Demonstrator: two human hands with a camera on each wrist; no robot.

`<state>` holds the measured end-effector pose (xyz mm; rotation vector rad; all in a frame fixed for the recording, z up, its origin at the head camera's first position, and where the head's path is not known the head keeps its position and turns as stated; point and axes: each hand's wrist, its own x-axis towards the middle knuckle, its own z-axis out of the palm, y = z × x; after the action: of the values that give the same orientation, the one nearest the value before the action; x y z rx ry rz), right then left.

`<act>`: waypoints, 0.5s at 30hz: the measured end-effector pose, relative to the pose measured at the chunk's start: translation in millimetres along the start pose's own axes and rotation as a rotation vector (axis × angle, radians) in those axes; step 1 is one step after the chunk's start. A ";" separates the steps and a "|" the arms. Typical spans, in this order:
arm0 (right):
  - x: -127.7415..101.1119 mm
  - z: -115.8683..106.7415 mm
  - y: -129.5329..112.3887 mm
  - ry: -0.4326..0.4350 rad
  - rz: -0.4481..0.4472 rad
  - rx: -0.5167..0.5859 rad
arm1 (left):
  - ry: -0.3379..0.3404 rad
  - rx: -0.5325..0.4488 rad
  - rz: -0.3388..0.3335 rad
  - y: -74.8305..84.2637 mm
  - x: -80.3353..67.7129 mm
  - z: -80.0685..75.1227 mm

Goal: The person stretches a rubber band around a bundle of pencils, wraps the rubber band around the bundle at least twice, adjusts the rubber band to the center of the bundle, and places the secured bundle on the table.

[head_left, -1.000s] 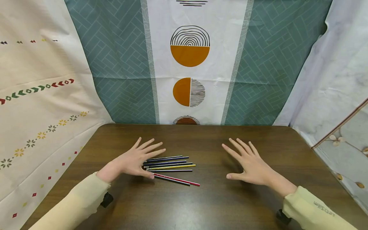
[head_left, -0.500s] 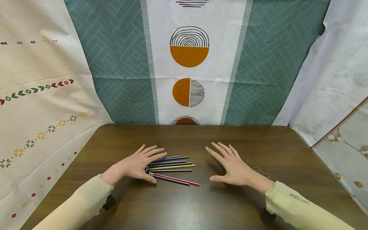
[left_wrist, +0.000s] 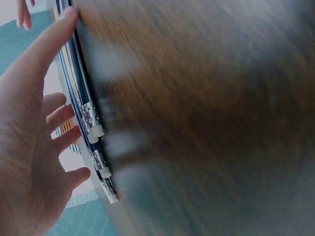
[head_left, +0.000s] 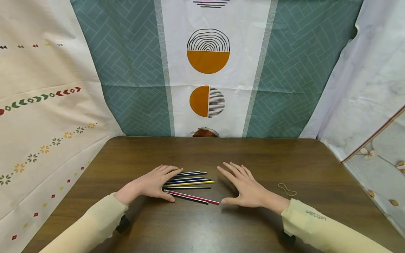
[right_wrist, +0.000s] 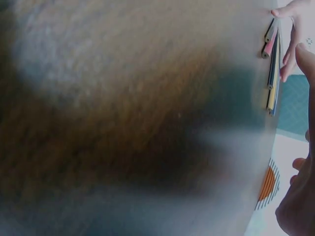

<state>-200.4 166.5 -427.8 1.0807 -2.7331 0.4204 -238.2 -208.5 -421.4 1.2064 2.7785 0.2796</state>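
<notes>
I'm watching on head cam: L hand [head_left: 153,183] is covering the eraser ends of the pencils [head_left: 186,180], thumb spread from fingers; can't tell if it's touching them. R hand [head_left: 250,188] is facing the opp. ends, fingers spread, thumb just beside the red pencil's [head_left: 193,197] end. Pencils are lying loosely fanned on the table [head_left: 221,228] btwn hands, incl. 1 yellow pencil [head_left: 196,183]. Thin tan loop [head_left: 285,189] is lying near R wrist.
</notes>
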 end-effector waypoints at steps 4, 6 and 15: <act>1.3 2.1 -3.8 -0.028 0.003 0.018 | 0.003 -0.028 -0.016 0.3 1.6 2.2; 1.6 3.2 -4.8 -0.034 -0.001 0.029 | 0.014 -0.039 -0.014 1.0 2.2 3.3; 5.6 3.4 -9.9 -0.085 0.036 0.076 | 0.027 -0.093 -0.042 2.8 4.4 6.1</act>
<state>-197.9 154.9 -427.7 1.0929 -2.8363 0.4978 -238.2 -202.6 -426.8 1.1307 2.7750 0.4197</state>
